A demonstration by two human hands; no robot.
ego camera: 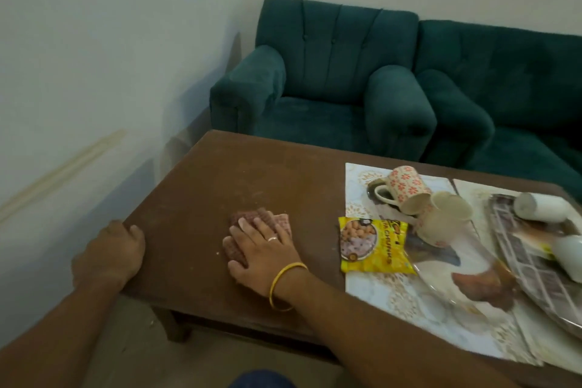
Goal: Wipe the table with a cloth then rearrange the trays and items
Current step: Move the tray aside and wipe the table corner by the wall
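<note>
On the bare left half of the brown table we have our right hand pressed flat on the cloth, fingers spread and palm down, not pinching it but pinning it against the wood. Our left hand curls over the table's left edge, fingers closed around the rim, and seems to steady us. From under the palm the cloth sticks out toward the far side of the table, so a push away from us would lead with the cloth. Dusty, speckled wood lies ahead of it and to its left; we judge the wiping only partly done. To the right of the hand, close by, lies the yellow snack packet, overlapping the edge of the patterned tray. Tipped floral mugs lie further right, with a second tray and white cups beyond. A sideways stroke to the right would soon meet the packet, so we think the right hand is the one to shift it.
</note>
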